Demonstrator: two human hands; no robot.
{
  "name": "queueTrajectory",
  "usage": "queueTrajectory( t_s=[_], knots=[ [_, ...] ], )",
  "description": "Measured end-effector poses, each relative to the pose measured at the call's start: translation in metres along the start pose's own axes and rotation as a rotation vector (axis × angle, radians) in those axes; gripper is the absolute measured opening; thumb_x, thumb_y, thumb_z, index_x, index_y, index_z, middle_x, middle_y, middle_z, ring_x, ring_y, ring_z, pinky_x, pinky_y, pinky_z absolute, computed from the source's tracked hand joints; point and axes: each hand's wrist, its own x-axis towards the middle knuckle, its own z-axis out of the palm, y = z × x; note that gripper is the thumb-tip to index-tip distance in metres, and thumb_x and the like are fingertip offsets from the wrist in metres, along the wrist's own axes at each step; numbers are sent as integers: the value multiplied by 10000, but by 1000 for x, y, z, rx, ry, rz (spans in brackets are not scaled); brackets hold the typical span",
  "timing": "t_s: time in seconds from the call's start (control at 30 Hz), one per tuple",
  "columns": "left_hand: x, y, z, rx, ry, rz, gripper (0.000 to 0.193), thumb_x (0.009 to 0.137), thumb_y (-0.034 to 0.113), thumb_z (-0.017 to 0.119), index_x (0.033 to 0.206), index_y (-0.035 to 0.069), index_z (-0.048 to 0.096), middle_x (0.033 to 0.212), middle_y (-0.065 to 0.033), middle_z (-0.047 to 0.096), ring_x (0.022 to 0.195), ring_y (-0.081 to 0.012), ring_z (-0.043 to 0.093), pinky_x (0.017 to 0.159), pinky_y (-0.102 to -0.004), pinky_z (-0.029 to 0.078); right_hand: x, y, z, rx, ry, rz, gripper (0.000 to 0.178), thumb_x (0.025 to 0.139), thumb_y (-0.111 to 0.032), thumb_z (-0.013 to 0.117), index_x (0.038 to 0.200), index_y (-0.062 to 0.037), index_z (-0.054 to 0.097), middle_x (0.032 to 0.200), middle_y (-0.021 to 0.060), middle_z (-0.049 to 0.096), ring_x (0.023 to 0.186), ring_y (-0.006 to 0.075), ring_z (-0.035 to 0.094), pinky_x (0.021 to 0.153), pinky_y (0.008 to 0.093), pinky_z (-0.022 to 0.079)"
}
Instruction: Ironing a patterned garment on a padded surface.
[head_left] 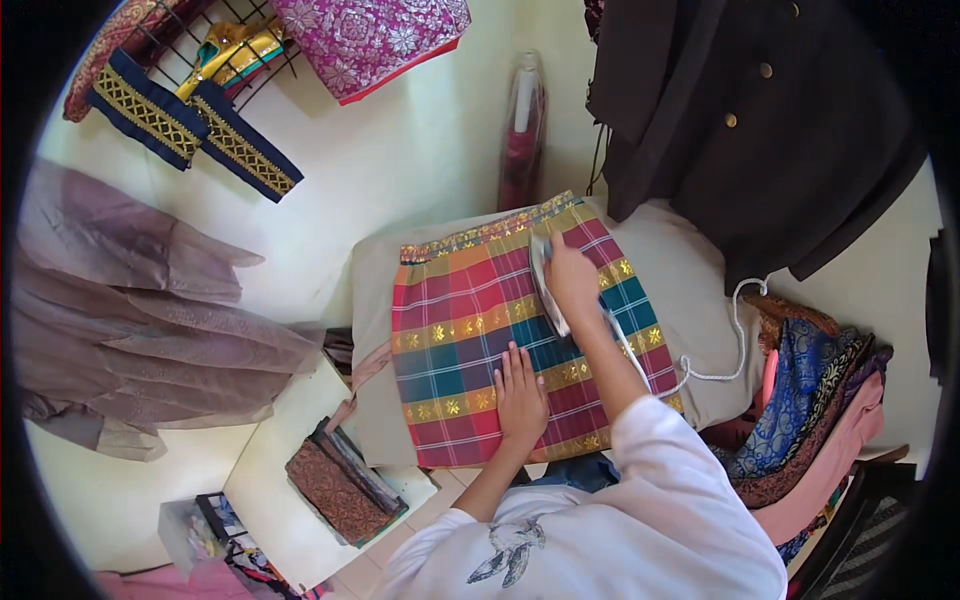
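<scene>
Plainly, the checked skirt (455, 335) is spread across the padded board (690, 290), and from the skirt's middle all clock directions are read. The iron (543, 285) is gripped in the right hand (573, 280) over the cloth at one o'clock; its white cord (710, 377) is trailed toward three. At six, the left hand (520, 395) is laid flat on the skirt, its fingers extended. A dark jacket (765, 160) is hung at two, a sheer garment (150, 320) at nine.
</scene>
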Motion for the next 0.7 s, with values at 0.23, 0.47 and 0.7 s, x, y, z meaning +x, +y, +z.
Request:
queueTrajectory(
  t_s=[0.23, 0.47, 0.7],
  knots=[
    [-7, -16, -3, -33, 24, 43, 514, 939, 208, 362, 1391, -18, 270, 1472, -176, 226, 1340, -322, 271, 1083, -443, 228, -3, -6, 11, 47, -41, 41, 454, 825, -214, 575, 1231, -81, 421, 795, 206, 631, 744, 390, 620, 623, 479, 490],
    [-50, -68, -20, -12, 31, -28, 505, 940, 210, 362, 1396, 7, 282, 1469, -133, 259, 1337, -279, 291, 1078, -417, 249, -161, -30, -33, 11, -250, 58, 317, 841, -211, 561, 1089, -72, 421, 685, 195, 609, 647, 393, 613, 545, 484, 477],
    [-58, -85, -27, -17, -13, 45, 514, 928, 205, 377, 1396, 13, 285, 1471, -130, 256, 1344, -271, 281, 1077, -399, 252, -148, -54, -17, 23, -181, 28, 312, 832, -204, 590, 1072, -60, 453, 695, 202, 604, 666, 395, 604, 556, 495, 466]
  ],
)
